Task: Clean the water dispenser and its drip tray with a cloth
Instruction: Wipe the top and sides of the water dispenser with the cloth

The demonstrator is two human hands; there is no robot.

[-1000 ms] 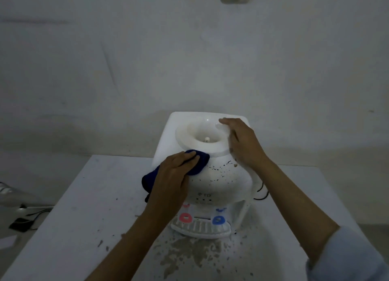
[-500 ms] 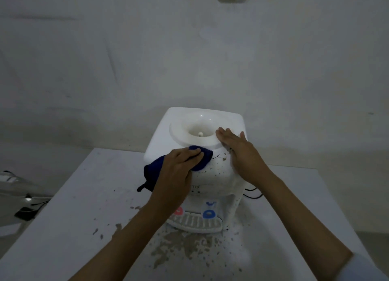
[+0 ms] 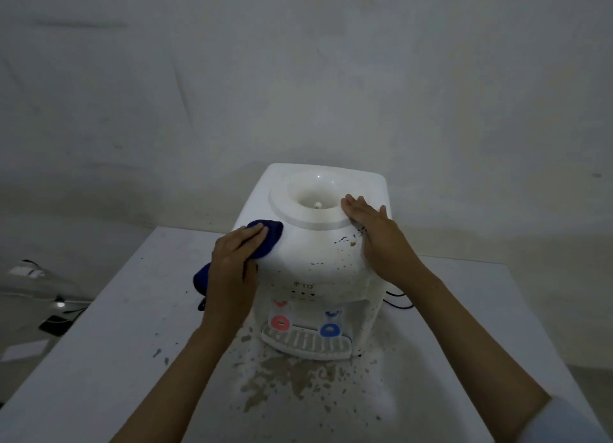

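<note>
A white tabletop water dispenser stands on a white table, with dark specks on its front right. Its slotted drip tray sits at the base under a red tap and a blue tap. My left hand presses a dark blue cloth against the dispenser's upper left shoulder. Part of the cloth hangs behind my wrist. My right hand lies flat on the top right, fingers by the bottle well's rim.
Brown splashes and specks cover the table in front of the tray. A black cable runs behind the dispenser on the right. A wall stands close behind. Dim objects lie on the floor at left.
My left hand has slid the cloth leftward from the dispenser's front centre to its left shoulder. My right hand has stayed flat on the top right side.
</note>
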